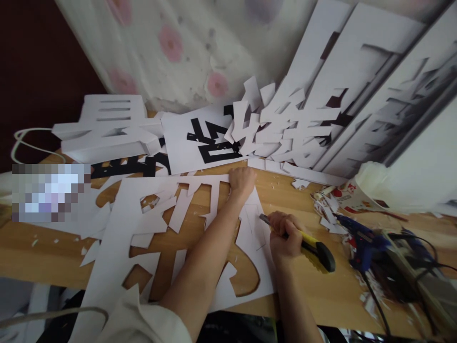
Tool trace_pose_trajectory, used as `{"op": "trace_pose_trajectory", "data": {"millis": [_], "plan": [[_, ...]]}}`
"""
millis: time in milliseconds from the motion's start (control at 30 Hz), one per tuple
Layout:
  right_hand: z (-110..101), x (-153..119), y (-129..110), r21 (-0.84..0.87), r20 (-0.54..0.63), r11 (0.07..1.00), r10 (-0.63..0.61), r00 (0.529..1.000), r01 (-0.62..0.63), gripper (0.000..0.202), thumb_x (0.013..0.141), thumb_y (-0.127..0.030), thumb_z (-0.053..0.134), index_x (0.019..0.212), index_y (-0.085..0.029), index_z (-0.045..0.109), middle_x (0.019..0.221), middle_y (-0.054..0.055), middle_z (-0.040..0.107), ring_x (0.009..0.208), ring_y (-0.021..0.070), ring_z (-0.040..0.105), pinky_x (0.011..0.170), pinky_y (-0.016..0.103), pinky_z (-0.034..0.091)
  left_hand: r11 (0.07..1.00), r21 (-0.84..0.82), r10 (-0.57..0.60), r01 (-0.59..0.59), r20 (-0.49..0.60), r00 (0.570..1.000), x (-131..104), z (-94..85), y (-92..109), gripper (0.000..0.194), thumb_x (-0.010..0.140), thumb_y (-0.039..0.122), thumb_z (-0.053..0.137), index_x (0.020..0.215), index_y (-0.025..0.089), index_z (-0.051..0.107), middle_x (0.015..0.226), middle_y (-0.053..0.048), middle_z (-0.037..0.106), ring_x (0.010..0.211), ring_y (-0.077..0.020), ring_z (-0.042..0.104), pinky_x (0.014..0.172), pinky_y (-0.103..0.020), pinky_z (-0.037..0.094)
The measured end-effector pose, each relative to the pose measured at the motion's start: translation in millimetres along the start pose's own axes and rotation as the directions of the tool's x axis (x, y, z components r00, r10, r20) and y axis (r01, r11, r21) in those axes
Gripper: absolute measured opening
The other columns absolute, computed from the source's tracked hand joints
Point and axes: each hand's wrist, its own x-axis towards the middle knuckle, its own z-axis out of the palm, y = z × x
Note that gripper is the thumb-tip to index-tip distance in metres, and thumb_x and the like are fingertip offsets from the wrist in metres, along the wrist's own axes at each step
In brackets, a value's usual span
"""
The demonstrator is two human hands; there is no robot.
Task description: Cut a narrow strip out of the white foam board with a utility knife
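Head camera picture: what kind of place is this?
Probably a sign-making or craft workspace: a wooden table covered in white cut-out characters, a utility knife in the right hand, and a blue glue gun.

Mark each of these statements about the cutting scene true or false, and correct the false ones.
1. The right hand grips a yellow and black utility knife. True.
2. The left hand lies flat on the white sheet. True: it presses near the sheet's far edge.
3. The knife tip rests on the bare wooden table. False: it rests on the white sheet.
4. A blue glue gun lies left of the left hand. False: it lies to the right of the knife hand.
5. The sheet already has shapes cut out of it. True: wood shows through the openings.
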Motion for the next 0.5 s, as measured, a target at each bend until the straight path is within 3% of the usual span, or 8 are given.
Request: {"op": "trace_pose_trajectory", "data": {"millis": [500], "plan": [[-2.8, -5.1, -6.4, -0.014, 0.038, 0.999, -0.045, 0.998, 0.046, 0.031, 0.070, -0.021, 0.051, 0.045, -0.021, 0.032, 0.044, -0.006, 0.026, 0.044, 0.0100, 0.027, 0.051, 0.028, 0.028, 1.000, -0.001, 0.012, -0.012, 0.001, 1.000, 1.4, 4.5, -1.8, 0.031, 0.095, 0.016, 0.043, 0.091, 0.011, 0.073, 0.092, -0.015, 0.074, 0.088, -0.0237, 0.068, 0.078, -0.035, 0.044]]}}
